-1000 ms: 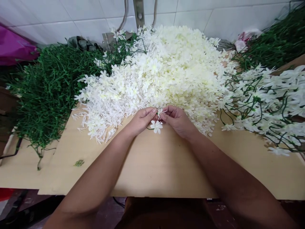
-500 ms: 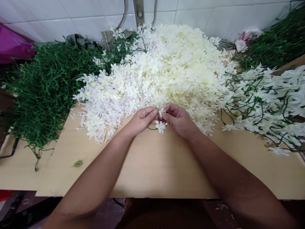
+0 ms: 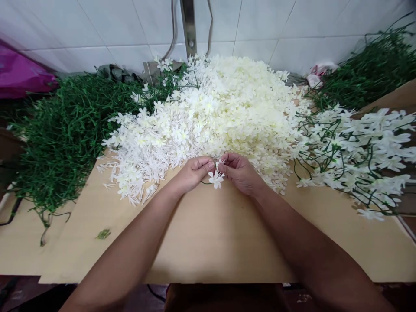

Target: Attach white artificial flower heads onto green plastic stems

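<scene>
My left hand (image 3: pixel 196 171) is closed in a pinch on a thin green artificial stem, whose lower part curves out beneath the fingers. A white artificial flower (image 3: pixel 216 179) on that stem hangs just below the fingertips. Close against it, my right hand (image 3: pixel 238 172) pinches a small white flower piece (image 3: pixel 219 164) at the stem's tip; the fingers hide most of it. Right behind both hands rises a large heap of loose white and cream flowers (image 3: pixel 240 104), with thin white stamen pieces (image 3: pixel 146 160) on its left side.
Bare green stems (image 3: pixel 68 117) are piled at left, and another green bunch (image 3: pixel 373 69) lies back right. White flowers on stems (image 3: pixel 351 147) spread at right. A small greenish scrap (image 3: pixel 103 234) lies on the cardboard surface (image 3: pixel 221 242). A magenta bag (image 3: pixel 26 73) stands far left, against the tiled wall.
The view has tilted up slightly, so everything sits lower. My fingertips have drawn closer together around the small flower piece, and the hanging flower has turned a little.
</scene>
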A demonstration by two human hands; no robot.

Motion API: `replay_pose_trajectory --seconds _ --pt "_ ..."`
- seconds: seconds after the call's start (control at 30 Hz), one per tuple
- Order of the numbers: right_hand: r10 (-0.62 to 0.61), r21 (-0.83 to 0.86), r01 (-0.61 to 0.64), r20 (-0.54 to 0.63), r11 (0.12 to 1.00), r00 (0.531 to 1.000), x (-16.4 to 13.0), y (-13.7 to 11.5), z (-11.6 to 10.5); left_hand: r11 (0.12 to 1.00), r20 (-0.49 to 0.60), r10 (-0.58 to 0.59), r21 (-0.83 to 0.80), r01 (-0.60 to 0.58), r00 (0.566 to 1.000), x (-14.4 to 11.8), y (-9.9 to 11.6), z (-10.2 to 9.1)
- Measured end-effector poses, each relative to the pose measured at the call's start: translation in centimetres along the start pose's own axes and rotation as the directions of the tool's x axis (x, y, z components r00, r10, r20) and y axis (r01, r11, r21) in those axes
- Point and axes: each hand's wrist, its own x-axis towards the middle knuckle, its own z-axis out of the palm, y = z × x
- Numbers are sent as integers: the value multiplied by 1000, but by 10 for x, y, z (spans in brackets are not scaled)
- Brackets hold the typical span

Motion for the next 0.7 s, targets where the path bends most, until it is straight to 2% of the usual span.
replay_pose_trajectory --seconds 0.17,0.33,0.47,0.57,0.7 --pt "-22 -77 23 9 997 1000 2 3 -1 1000 -7 -23 0 23 1000 -1 3 4" --pt "-102 -185 100 2 978 995 0 6 1 1000 14 -14 -3 14 1000 -2 3 3" --pt "-131 -248 118 -39 961 991 -1 7 3 1000 12 -16 -26 16 1000 -1 2 4" --pt "-159 -286 124 -102 950 982 0 8 6 999 -35 -30 -36 29 999 0 -1 6" --pt "-206 -423 136 -126 896 970 -6 -8 12 992 -48 -33 -125 26 998 2 -6 7"
